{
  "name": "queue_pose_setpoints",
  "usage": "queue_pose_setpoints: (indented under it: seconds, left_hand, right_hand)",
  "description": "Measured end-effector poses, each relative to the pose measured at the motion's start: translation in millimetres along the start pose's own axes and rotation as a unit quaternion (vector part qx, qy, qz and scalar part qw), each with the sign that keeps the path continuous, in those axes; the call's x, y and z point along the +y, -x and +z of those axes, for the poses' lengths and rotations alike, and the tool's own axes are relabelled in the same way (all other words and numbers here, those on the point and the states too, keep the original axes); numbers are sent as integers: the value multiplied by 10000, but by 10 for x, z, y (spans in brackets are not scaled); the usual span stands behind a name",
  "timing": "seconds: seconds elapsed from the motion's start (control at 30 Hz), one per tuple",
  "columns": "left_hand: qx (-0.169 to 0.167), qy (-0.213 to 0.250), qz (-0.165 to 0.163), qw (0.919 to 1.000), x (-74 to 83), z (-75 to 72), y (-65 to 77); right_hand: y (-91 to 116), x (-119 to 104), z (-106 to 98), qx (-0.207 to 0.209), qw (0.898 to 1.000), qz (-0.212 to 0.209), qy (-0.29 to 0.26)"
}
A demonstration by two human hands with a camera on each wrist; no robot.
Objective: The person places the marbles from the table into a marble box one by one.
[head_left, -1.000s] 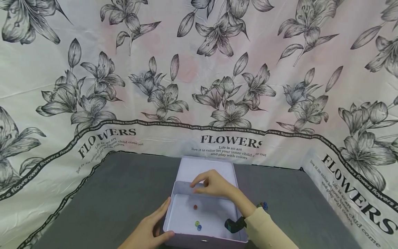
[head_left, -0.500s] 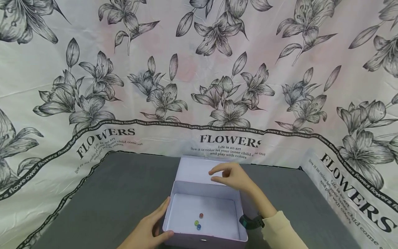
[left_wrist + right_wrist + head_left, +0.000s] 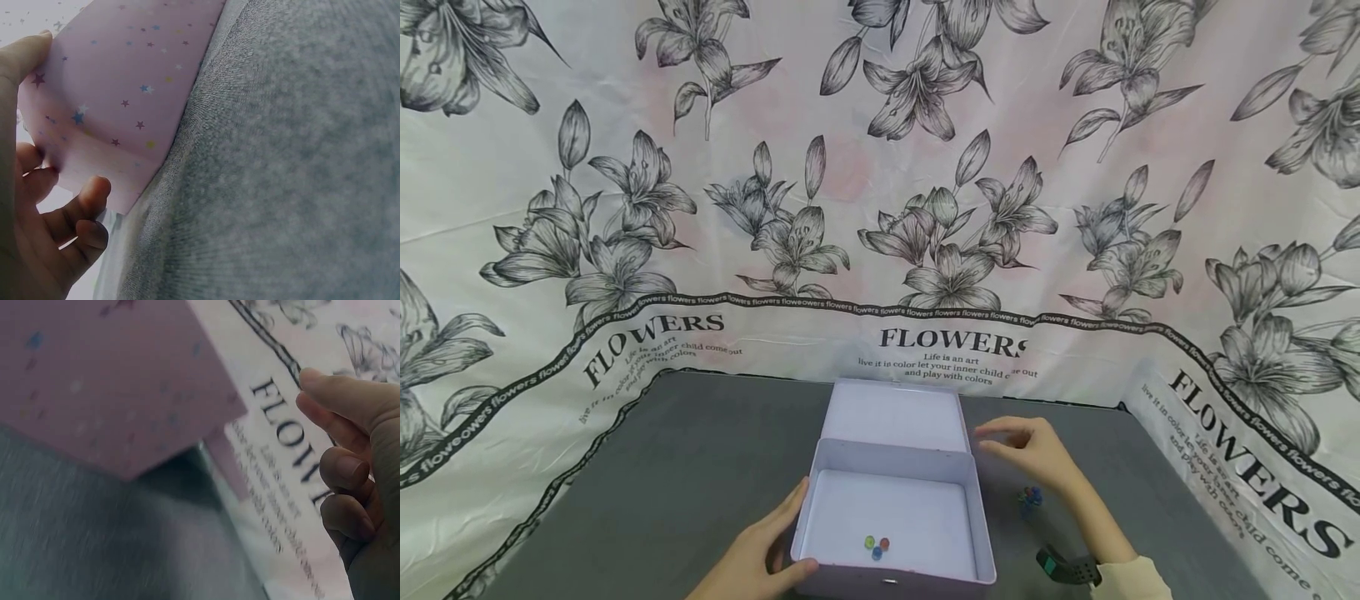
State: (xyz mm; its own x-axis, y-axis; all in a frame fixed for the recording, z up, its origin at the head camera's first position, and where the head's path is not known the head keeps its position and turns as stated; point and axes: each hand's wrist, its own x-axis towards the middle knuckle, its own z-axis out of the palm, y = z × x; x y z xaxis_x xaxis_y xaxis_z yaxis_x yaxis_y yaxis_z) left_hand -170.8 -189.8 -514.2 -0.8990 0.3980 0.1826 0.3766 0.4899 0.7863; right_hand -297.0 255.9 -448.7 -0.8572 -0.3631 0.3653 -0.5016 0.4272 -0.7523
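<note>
A lilac tin box with a star print stands with its hinged lid laid back. Inside, near the front wall, a green marble, a red marble and a blue marble lie close together. My left hand grips the box's front left corner, thumb at the front and fingers along the left side. Beyond the box's right side, my right hand hovers with nothing in it, thumb and index finger apart in the head view and the other fingers loosely bent.
A small cluster of coloured marbles lies on the grey cloth to the right of the box, below my right hand. A flower-printed curtain closes off the back and both sides. A dark wristband sits on my right wrist.
My right hand has moved from above the box to its right side. The red marble has rolled toward the front, next to the green and blue ones. My left hand has stayed put.
</note>
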Motion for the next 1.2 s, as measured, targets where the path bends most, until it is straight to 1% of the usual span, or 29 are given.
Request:
queue_pose_setpoints:
  seconds: [0.1, 0.23, 0.37, 0.57, 0.7, 0.93, 1.13, 1.2]
  left_hand:
    - [29, -5, 17, 10000, -10, 3, -5]
    - [11, 5, -85, 10000, -17, 12, -8]
    - [-38, 2, -171, 9998, -13, 14, -9]
    - [-106, 46, -252, 9996, -11, 16, -9]
    - [-115, 67, -287, 9995, -5, 19, -17]
    - [-154, 140, -492, 9986, 20, 32, -6]
    - [-132, 59, -458, 9988, 25, 33, -19]
    - [-150, 81, -464, 9988, 16, 29, -12]
  right_hand:
    - [129, 89, -70, 70, 10000, 17, -26]
    - [301, 187, -129, 151, 9998, 108, -107]
    - [448, 275, -152, 198, 9994, 209, -185]
    - [618, 397, -147, 184, 9983, 489, -261]
    - [696, 465, -125, 285, 9981, 489, -253]
    - [807, 579, -61, 145, 9973, 641, -325]
    - [856, 605, -27, 356, 9944, 925, -367]
    - [870, 615, -12, 376, 9943, 918, -387]
